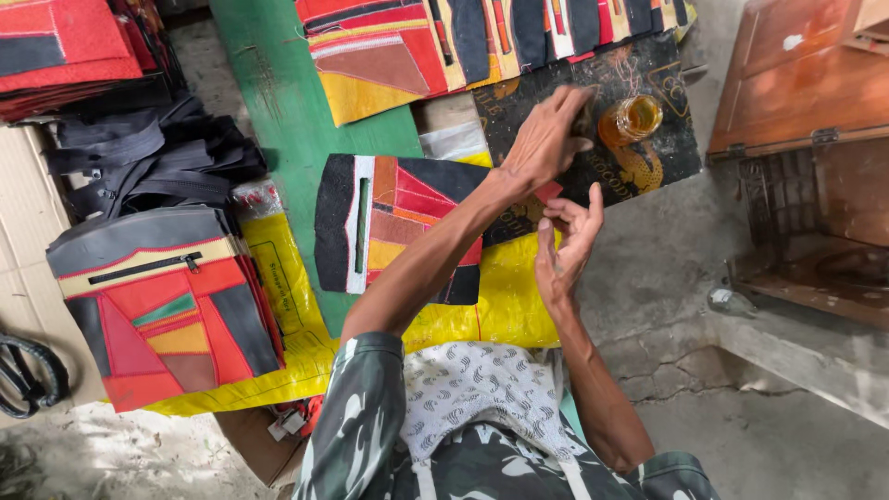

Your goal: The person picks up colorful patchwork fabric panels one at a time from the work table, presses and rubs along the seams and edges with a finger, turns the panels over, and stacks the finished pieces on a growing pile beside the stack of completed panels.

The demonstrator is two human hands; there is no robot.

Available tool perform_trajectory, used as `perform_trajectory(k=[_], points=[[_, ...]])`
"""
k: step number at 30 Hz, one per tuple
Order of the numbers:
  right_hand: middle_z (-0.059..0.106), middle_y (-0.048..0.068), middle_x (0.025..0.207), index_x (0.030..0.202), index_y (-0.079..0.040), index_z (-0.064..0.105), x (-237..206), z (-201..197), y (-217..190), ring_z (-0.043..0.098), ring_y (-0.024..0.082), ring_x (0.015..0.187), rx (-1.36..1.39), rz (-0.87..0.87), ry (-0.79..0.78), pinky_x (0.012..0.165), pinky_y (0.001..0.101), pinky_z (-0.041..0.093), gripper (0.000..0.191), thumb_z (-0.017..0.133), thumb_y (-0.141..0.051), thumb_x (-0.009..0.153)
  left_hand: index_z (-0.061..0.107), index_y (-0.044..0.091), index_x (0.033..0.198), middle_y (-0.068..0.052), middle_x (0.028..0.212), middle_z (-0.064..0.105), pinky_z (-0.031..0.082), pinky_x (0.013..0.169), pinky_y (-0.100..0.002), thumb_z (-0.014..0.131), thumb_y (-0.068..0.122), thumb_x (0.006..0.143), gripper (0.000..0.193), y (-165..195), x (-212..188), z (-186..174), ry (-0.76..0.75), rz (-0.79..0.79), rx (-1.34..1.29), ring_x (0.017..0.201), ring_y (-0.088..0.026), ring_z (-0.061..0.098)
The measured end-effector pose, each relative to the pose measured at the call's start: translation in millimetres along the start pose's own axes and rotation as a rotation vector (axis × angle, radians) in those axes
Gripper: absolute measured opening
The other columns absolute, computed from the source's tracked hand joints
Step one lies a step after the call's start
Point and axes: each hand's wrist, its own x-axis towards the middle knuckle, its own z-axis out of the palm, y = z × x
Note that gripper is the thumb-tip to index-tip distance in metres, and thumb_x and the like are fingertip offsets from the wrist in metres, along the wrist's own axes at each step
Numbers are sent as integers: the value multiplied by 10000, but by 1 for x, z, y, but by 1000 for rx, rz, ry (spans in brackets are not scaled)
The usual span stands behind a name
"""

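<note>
Two hands up, one view only (head cam, looking down).

Left hand (544, 139) is reached across to the small glass jar (631, 118) of amber liquid. Its fingers are bunched tight against the jar's near rim. Something dark may be pinched in them, but I cannot tell, and I can't see whether the tips are in the liquid or only at the edge.

Right hand (565, 245) sits just below the left wrist, palm turned up and fingers half curled. Thumb and forefinger nip a small red scrap (548, 192), which is clear of the jar and close beside my left wrist.

The jar stands upright on a dark printed board (662, 157), near its middle and touching nothing else I can see.

My read on doing this well:
- Take little liquid and wipe the excess on the rim. The jar looks light and easy to tip, so no sideways push.
- Keep the scrap low and near, for a short carry and no drips on the patchwork panel (398, 227) lying on the yellow sack (505, 310) under my left forearm.

The finished patchwork bag (167, 296) at far left is well apart.
</note>
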Motion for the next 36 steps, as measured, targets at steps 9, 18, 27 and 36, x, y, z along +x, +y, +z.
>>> perform_trajectory(k=[9, 18, 27, 36], points=[[622, 107, 1176, 1502, 14, 424, 2, -37, -18, 615, 188, 1034, -247, -304, -6, 995, 351, 530, 457, 601, -61, 1088, 523, -3, 1331, -206, 1244, 605, 407, 1036, -479, 796, 58, 731, 662, 6, -73, -157, -571, -161, 551, 1228, -372, 531], [614, 173, 1318, 1321, -88, 613, 153, -102, -89, 464, 335, 1310, -925, -621, -225, 1111, 458, 386, 597, 701, 74, 754, 636, 19, 1051, -170, 989, 610, 481, 875, -478, 725, -3, 753, 312, 53, -58, -203, -783, -121, 456, 1029, -379, 593], [710, 76, 1193, 1599, -42, 484, 200, -48, -57, 585, 276, 1175, -948, -629, -637, 1120, 484, 263, 827, 824, -69, 846, 658, 54, 1181, -164, 989, 781, 556, 774, -379, 706, 143, 974, 230, 147, -28, -276, -839, -470, 165, 893, -296, 741], [688, 175, 1236, 1346, -2, 554, 248, -159, -41, 733, 284, 1169, -671, -337, -369, 988, 370, 615, 415, 719, 99, 978, 650, 32, 1319, 6, 1181, 706, 535, 967, -276, 692, -43, 970, 359, 33, -71, -136, -45, -544, -796, 1046, -74, 620]])
